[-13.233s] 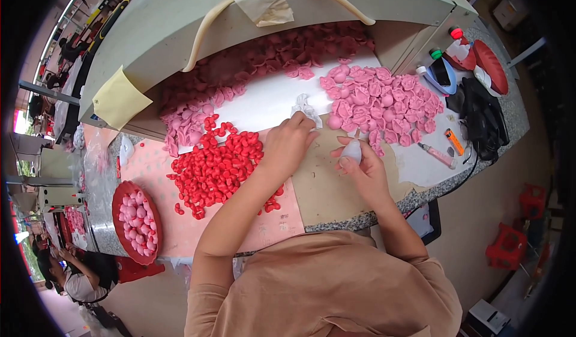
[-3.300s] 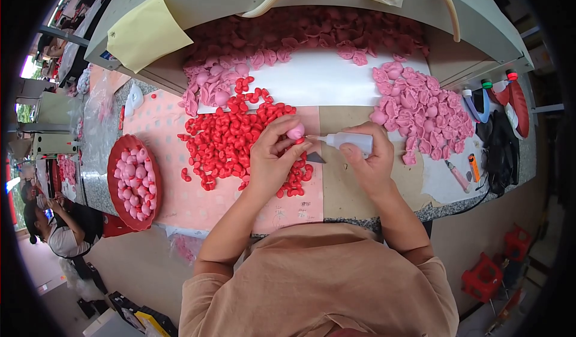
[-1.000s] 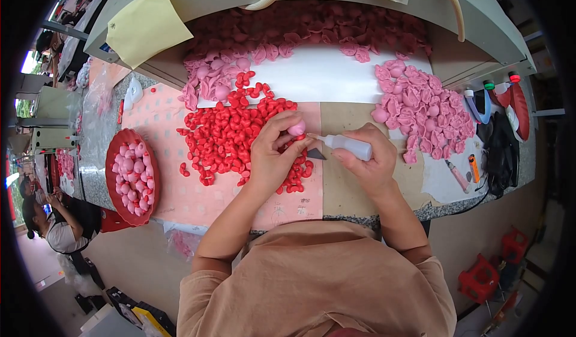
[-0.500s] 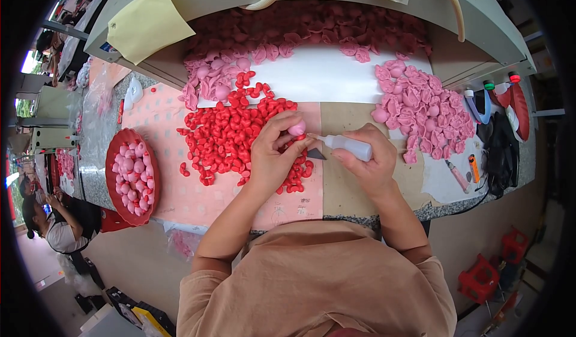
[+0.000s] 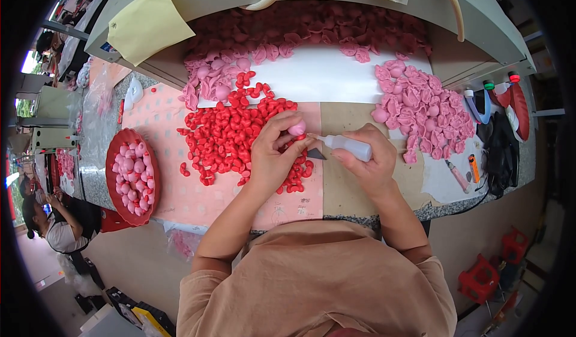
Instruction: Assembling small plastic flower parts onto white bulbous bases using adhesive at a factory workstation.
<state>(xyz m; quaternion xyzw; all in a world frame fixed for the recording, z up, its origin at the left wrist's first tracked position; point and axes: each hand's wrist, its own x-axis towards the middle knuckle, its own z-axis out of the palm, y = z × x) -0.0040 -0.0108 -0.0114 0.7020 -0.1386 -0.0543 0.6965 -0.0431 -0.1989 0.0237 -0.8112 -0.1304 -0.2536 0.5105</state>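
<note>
At a granite bench, a worker's left hand pinches a pink ball above red pieces, while the right hand grips a squeeze bottle, nozzle close by, in an apparent dabbing step calling for steady fingers. Marks on the pink paper are too small to read.

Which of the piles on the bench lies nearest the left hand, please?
The red pile: its pieces lie beside the left hand, whereas the pink pile at right and the back pink pile lie farther off.
</note>
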